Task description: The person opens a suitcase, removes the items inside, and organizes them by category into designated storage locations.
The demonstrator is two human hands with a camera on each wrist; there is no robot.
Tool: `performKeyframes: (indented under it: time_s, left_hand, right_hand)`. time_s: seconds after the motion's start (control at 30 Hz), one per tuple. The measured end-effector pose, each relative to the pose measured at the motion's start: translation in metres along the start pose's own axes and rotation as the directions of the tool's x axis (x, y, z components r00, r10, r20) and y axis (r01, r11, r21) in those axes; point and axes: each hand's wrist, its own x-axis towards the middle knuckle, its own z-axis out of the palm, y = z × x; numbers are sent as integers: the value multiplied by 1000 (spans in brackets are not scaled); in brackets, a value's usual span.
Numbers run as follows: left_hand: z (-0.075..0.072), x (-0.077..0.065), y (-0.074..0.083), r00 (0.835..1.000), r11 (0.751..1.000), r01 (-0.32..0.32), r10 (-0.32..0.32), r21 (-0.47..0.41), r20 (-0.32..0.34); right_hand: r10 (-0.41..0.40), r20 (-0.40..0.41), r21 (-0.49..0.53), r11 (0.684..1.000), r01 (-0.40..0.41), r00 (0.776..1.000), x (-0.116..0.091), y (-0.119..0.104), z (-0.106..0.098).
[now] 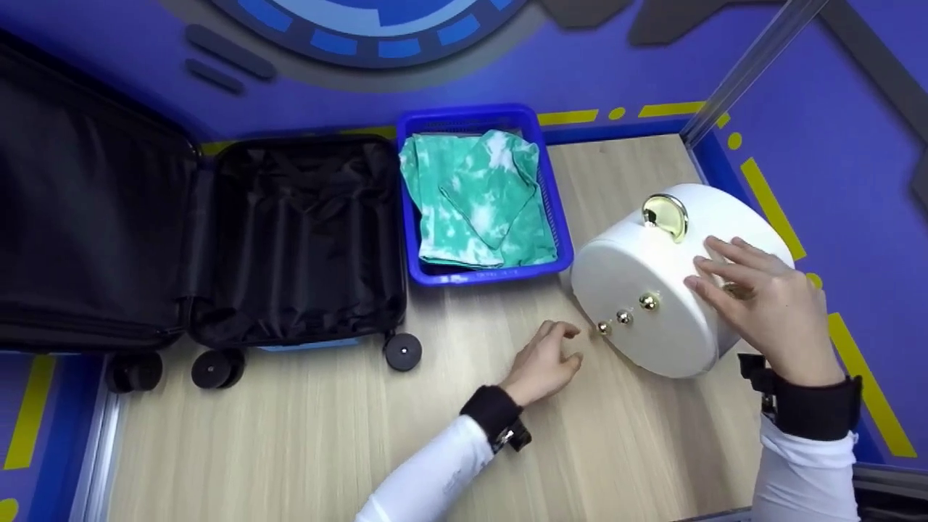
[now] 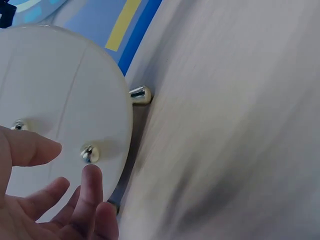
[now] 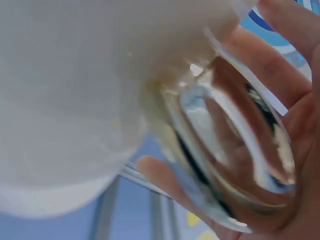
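A white drum-shaped case (image 1: 652, 341) lies tilted at the right of the wooden surface, its flat face toward the front left. Three gold knobs (image 1: 649, 301) run in a row across that face, and a gold ear-shaped fitting (image 1: 665, 216) stands on the curved side. My right hand (image 1: 772, 301) rests on this curved side with fingers spread, and a second shiny gold fitting (image 3: 235, 145) sits by its palm in the right wrist view. Fingers loosely bent, my left hand (image 1: 544, 362) hovers beside the lowest knob (image 2: 90, 151), holding nothing.
An open black suitcase (image 1: 304, 246) with dark wheels (image 1: 403, 352) takes up the left. Against the back wall stands a blue plastic basket (image 1: 493, 275) with folded green-and-white tie-dye cloth (image 1: 478, 203) inside. Blue walls (image 1: 870, 217) border the back and right.
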Motion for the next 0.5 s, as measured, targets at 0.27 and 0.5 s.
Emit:
performKeyframes:
  time_s: [0.27,0.5]
  left_hand:
    - [-45,-70,-30,984,995,-92,95,26,-151]
    - [-81,-119,-66,842,910,-129,310,393,-442]
  right_hand:
    - [-32,-152,-93,996,18,988,-18,-44,18]
    - [48,-259,0,999,-50,965,-37,-67,60]
